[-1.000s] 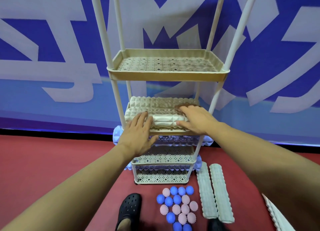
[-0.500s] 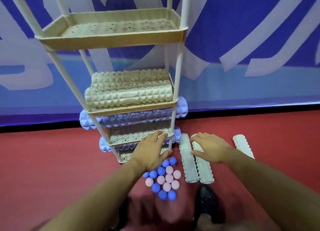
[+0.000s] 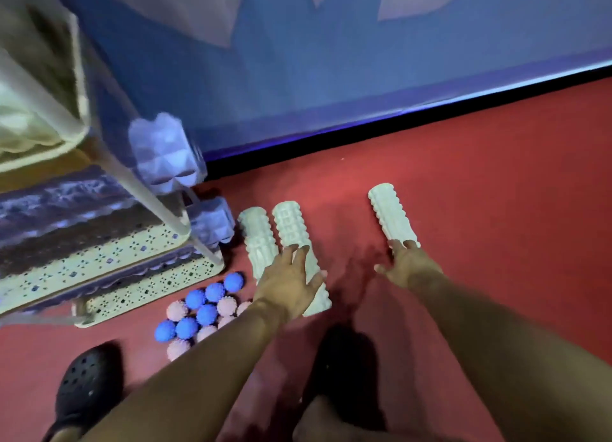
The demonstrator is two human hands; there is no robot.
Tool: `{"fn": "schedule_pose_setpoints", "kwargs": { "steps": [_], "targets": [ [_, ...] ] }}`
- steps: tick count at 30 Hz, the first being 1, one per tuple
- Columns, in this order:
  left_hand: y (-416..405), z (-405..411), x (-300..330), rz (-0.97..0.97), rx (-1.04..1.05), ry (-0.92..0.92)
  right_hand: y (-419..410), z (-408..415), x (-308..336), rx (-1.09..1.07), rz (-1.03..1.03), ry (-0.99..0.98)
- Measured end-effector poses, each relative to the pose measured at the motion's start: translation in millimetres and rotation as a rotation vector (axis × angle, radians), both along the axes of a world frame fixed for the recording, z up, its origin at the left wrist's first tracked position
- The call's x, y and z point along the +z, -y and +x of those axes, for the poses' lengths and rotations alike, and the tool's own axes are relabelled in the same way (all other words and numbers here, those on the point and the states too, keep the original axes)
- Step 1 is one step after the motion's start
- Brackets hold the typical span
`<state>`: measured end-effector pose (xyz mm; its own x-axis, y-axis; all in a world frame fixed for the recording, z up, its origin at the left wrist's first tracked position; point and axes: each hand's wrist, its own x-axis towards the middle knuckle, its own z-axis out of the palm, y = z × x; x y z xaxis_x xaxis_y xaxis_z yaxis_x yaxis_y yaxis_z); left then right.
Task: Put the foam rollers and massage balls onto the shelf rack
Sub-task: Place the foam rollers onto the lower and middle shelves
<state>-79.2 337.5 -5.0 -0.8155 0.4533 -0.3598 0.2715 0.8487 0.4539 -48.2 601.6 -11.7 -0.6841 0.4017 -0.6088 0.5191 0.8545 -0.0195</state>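
Three pale green foam rollers lie on the red floor. Two lie side by side: one [image 3: 256, 239] nearest the rack, the other [image 3: 291, 226] just right of it. My left hand [image 3: 288, 282] rests flat on the near half of that second roller, fingers spread. A third roller [image 3: 389, 214] lies apart to the right, and my right hand [image 3: 409, 266] touches its near end with fingers apart. Several blue and pink spiky massage balls [image 3: 202, 312] cluster on the floor by the rack's foot. The cream shelf rack [image 3: 109, 259] at the left holds lilac rollers [image 3: 165, 157] and pale rollers.
A blue and white banner wall [image 3: 331, 60] runs behind, ending in a black strip at the floor. My black clog [image 3: 84, 388] stands at the lower left, my other foot [image 3: 344, 368] between my arms. Red floor [image 3: 496, 193] extends to the right.
My view has swung down and right, away from the rack. Both hands left the shelved roller and dropped to the floor: left onto the second roller, right across to the separate third roller.
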Motion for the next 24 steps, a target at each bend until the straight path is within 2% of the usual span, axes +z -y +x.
{"fn": "schedule_pose_setpoints", "kwargs": {
  "steps": [5, 7, 12, 15, 19, 24],
  "targets": [
    [-28.8, -14.3, -60.0, -0.125, -0.198, -0.038, -50.5, 0.0, -70.3, -0.506, -0.017, -0.073],
    [-30.8, -17.4, -75.8, -0.122, -0.219, -0.014, -61.6, 3.2, -97.6, -0.591, -0.061, -0.043],
    [-26.5, -16.7, -99.5, -0.036, -0.140, -0.016, -61.1, 0.4, -130.0, -0.617, 0.043, -0.067],
    [-21.2, -13.0, -109.5, -0.009, -0.107, 0.006, -71.9, 1.0, -146.2, -0.637, -0.015, -0.095],
    [-17.6, -12.2, -103.4, -0.013, -0.058, 0.065, -61.2, 2.2, -141.5, -0.783, -0.260, -0.124],
    [-9.5, -17.8, -55.5, -0.076, -0.096, 0.059, -54.3, 24.1, -119.7, -0.595, -0.283, -0.077]
  ]
}}
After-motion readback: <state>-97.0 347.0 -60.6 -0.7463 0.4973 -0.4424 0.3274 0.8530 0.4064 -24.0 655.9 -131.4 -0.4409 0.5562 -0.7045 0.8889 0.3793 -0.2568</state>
